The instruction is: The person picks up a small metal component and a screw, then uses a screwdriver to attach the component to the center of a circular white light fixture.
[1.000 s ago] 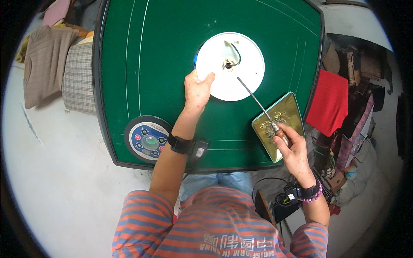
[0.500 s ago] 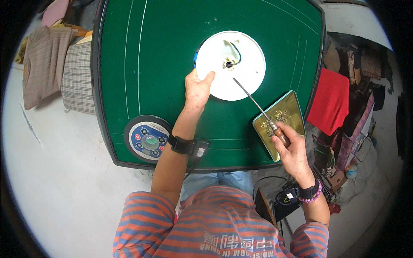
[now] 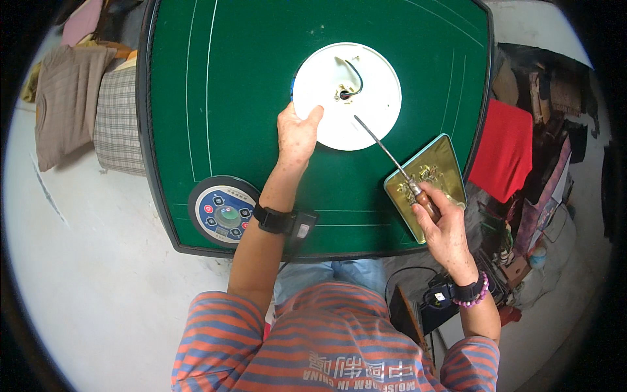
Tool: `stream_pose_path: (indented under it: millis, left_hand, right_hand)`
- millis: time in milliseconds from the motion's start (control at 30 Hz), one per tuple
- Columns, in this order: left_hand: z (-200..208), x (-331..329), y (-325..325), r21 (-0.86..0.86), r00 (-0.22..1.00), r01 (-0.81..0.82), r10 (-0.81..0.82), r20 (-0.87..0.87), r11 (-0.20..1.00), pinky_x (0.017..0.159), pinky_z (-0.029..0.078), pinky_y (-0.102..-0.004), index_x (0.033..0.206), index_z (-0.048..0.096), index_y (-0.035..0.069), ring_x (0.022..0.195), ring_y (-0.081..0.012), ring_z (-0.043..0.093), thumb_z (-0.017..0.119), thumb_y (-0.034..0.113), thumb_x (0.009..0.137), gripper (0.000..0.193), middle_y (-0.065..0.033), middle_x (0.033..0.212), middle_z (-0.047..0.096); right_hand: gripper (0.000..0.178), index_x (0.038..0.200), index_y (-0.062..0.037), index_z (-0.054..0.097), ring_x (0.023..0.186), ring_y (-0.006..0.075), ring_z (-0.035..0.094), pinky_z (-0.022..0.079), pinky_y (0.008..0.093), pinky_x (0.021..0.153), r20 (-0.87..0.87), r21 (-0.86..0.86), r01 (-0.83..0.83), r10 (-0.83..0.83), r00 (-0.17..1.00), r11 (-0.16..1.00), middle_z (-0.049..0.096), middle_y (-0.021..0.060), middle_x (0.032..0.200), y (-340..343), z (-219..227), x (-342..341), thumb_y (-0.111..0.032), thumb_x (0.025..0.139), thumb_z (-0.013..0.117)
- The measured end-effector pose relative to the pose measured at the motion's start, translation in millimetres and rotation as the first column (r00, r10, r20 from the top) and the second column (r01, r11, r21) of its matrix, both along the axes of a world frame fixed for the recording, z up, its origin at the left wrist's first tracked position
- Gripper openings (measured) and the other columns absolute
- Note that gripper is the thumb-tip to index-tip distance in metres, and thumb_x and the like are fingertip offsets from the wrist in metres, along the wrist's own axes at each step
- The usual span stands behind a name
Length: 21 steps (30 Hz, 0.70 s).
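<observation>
My left hand (image 3: 298, 134) grips the near left edge of a round white disc-shaped cover (image 3: 366, 121), thumb on top and fingers hidden beneath. A dark wire (image 3: 360, 80) curls out of the hole at the disc's middle, with small brass-coloured pieces around it. In my right hand (image 3: 447, 228) is a screwdriver (image 3: 390, 155), held by its brown handle; the long shaft points up and left, its tip over the disc's lower right part. Below the handle stands a shallow gold tray (image 3: 413, 225) holding several small screws (image 3: 428, 174).
A green felt table (image 3: 261, 59) with a dark raised rim lies under everything. Near its front left sits a round blue control panel (image 3: 225, 212) with buttons. Left of the table is a cushioned seat (image 3: 119, 117); on the right hangs a red cloth (image 3: 501, 151) beside clutter.
The disc and my left hand have shifted slightly left and up in the picture. The screwdriver and my right hand stay almost where they were.
</observation>
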<state>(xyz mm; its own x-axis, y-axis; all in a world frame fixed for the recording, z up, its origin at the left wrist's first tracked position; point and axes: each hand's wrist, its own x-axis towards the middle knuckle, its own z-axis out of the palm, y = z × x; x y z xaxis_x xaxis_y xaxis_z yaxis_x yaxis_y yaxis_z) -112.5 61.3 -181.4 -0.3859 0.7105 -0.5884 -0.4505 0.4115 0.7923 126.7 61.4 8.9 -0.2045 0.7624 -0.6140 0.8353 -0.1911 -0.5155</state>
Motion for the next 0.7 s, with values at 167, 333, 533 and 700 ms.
stream_pose_path:
  millis: [167, 333, 533, 700]
  left_hand:
    - [-4, 3, -2, 0.001, 1.0, -0.003, 0.003, 0.007, 1.0, 0.085, 0.052, -0.0294, 0.118, 0.061, -0.007, 0.096, -0.0168, 0.065, 0.064, 0.004, 0.087, 0.032, -0.0122, 0.111, 0.068]
    - [0, 3, -1, -0.036, 1.0, -0.021, 0.02, -0.012, 0.999, 0.083, 0.051, -0.0296, 0.112, 0.064, -0.005, 0.092, -0.0166, 0.066, 0.065, 0.006, 0.087, 0.028, -0.0116, 0.105, 0.07]
    - [7, -3, -10, 0.054, 0.999, -0.007, 0.005, 0.032, 0.999, 0.081, 0.052, -0.0284, 0.13, 0.053, -0.006, 0.097, -0.0161, 0.065, 0.064, 0.007, 0.088, 0.045, -0.0126, 0.112, 0.068]
    - [46, 7, -23, -0.039, 0.983, -0.015, 0.007, -0.184, 0.999, 0.08, 0.054, -0.0281, 0.145, 0.033, -0.005, 0.102, -0.0171, 0.063, 0.064, 0.008, 0.088, 0.066, -0.0169, 0.129, 0.059]
  right_hand:
    - [0.036, 0.124, 0.0006, 0.059, 0.085, 0.0188, 0.066, 0.051, 0.0298, 0.077, -0.052, -0.022, 0.094, -0.095, 0.994, 0.995, 0.068, 0.0144, 0.092, -15, 0, 6, -0.004, 0.089, 0.066]
    - [0.039, 0.125, 0.0009, 0.058, 0.082, 0.0136, 0.063, 0.051, 0.0277, 0.074, -0.082, -0.067, 0.177, -0.183, 0.98, 0.982, 0.068, 0.0116, 0.091, -37, 5, 20, -0.004, 0.088, 0.067]
    - [0.035, 0.12, 0.0004, 0.06, 0.08, 0.0086, 0.057, 0.049, 0.025, 0.073, -0.205, -0.195, 0.233, -0.272, 0.94, 0.953, 0.064, 0.0038, 0.09, -74, 10, 42, -0.008, 0.087, 0.07]
    - [0.034, 0.118, 0.0012, 0.06, 0.083, 0.0088, 0.058, 0.048, 0.0244, 0.075, -0.276, -0.271, 0.322, -0.394, 0.877, 0.907, 0.065, 0.0035, 0.092, -112, -1, 74, -0.009, 0.087, 0.071]
